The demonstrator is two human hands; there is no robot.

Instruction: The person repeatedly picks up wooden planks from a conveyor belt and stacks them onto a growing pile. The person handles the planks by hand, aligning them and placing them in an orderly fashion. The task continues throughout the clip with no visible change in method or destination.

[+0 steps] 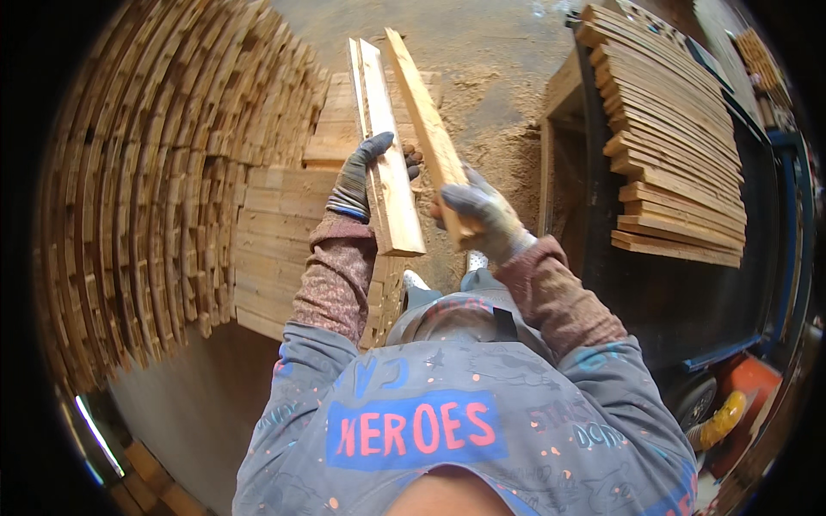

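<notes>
Head view: left hand, gloved, fingers wrapped round a pale board (perhaps two laid together; cannot tell). Right hand, also gloved, closed about a second board near its lower end. Both boards held side by side, gap between. Stacked timber at left; at right, a row of planks on a black table. Sawdust beyond.

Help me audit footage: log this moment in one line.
left hand: holding timber; right hand: holding board; left: stacked wood; right: planks on black surface
</notes>
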